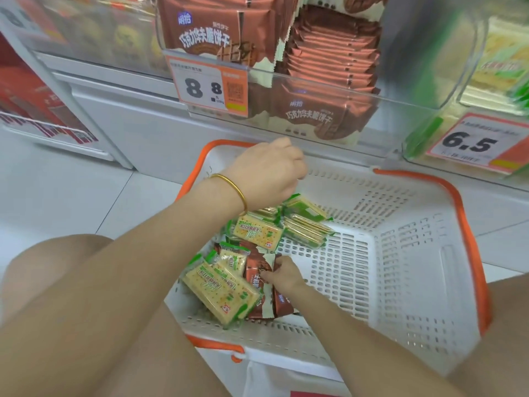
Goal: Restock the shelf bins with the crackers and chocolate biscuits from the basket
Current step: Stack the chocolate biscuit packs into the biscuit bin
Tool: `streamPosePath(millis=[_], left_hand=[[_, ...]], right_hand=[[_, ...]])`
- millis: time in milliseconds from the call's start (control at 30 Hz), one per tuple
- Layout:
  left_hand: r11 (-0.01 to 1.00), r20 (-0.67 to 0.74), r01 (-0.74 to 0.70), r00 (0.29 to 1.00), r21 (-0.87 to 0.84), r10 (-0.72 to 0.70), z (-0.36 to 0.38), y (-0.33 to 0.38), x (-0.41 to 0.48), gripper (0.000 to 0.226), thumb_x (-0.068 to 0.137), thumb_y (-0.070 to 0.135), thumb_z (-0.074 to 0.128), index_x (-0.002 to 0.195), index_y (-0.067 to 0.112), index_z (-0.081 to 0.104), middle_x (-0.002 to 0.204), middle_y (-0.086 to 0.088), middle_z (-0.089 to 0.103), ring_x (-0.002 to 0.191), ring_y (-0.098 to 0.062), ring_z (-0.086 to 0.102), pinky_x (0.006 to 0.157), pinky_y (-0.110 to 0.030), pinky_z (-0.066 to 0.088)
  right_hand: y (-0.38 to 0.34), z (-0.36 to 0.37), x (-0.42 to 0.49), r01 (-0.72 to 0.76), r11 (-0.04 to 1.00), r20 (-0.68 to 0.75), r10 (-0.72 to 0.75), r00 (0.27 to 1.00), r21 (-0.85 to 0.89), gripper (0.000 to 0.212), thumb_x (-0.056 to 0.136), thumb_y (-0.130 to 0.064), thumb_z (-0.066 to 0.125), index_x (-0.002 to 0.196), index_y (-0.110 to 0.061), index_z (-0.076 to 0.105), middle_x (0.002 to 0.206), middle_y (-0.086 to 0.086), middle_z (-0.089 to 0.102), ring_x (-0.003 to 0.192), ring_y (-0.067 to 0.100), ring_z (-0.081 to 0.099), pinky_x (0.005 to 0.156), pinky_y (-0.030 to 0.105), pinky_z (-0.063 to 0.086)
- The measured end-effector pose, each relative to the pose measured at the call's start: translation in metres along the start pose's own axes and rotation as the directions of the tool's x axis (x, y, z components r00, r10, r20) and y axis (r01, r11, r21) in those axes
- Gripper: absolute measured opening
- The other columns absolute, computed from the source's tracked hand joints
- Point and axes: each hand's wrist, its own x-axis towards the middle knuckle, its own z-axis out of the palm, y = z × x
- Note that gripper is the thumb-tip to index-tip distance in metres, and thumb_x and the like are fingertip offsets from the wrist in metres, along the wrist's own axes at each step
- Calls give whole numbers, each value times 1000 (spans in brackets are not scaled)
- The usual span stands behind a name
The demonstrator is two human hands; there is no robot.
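- One chocolate biscuit pack (255, 271), lower centre in the basket (406, 253) beside crackers (221, 292), is pinched by the right hand (283, 275), probably for the bin (315, 116) above.
- Left hand (266, 173) hovers curled; grip unclear.

Retail shop, snack aisle. Evidence: clear shelf bins (406, 93) stacked with identical chocolate biscuit packs (329, 50), and cracker packs (499, 67) in the next bin along. An orange-framed 8.8 price tag (210, 87) and a 6.5 price tag (475, 143) are clipped on the bin fronts (the first also carries a QR code). White plastic shopping basket (400, 253) with orange handles (463, 213) on a pale tiled floor (71, 190) below the shelf.
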Motion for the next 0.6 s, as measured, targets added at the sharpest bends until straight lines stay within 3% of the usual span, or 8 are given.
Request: streamPosePath(millis=[67, 133, 200, 267, 400, 500, 600], left_hand=[[1000, 16, 15, 1000, -5, -15, -2, 1, 2, 36, 90, 20, 36, 108, 8, 64, 110, -9, 60, 104, -31, 49, 82, -48, 46], [1000, 42, 18, 999, -7, -18, -2, 2, 3, 28, 94, 18, 43, 112, 9, 62, 115, -8, 58, 108, -29, 46, 87, -47, 44], [1000, 79, 20, 997, -8, -19, -3, 2, 4, 28, 95, 20, 45, 116, 11, 60, 117, -7, 57, 110, -27, 45, 89, -45, 43], [1000, 127, 30, 991, 4, -31, -3, 3, 4, 29, 96, 22, 44, 119, 13, 58, 119, -5, 56, 112, -25, 44, 91, -43, 42], [977, 229, 212, 953, -30, -200, -3, 8, 7, 31, 96, 30, 45, 124, 18, 55, 124, -4, 55, 115, -24, 47, 93, -39, 44], [882, 341, 407, 885, -240, -316, -8, 13, 10, 39, 94, 40, 51, 124, 15, 53, 117, -7, 61, 107, -23, 56, 87, -30, 45], [698, 472, 515, 836, -498, -280, -17, 19, 11, 38, 88, 39, 61, 118, 16, 53, 95, 1, 65, 83, -13, 61, 66, -18, 47]], right_hand=[[0, 2, 0, -5, 1000, 7, 5, 1000, 26, 30, 88, -22, 66, 79, -13, 39, 76, 3, 41, 61, 14, 38, 55, 27, 31], [2, -4, -3, -17, 997, 34, 14, 999, 78, 39, 87, -19, 68, 73, -14, 32, 75, 5, 38, 60, 16, 35, 56, 28, 33], [-2, -21, -11, -55, 987, 82, 43, 996, 150, 27, 86, -16, 69, 84, -11, 43, 90, 10, 52, 72, 21, 54, 61, 34, 48], [-7, -47, -23, -54, 968, 89, 33, 996, 245, 32, 85, -13, 70, 109, -8, 49, 109, 12, 62, 91, 24, 66, 69, 37, 57], [-31, -102, -63, 135, 890, -10, -145, 989, 436, 26, 86, -6, 68, 107, -12, 53, 100, 9, 69, 79, 18, 69, 60, 32, 57], [-50, -129, -93, 270, 738, -104, -265, 959, 618, 31, 85, 1, 65, 113, -5, 52, 103, 20, 69, 81, 27, 69, 64, 39, 60], [-69, -145, -116, 384, 628, -173, -371, 912, 677, 44, 79, 1, 67, 119, 1, 50, 103, 21, 69, 85, 29, 69, 72, 43, 60]])
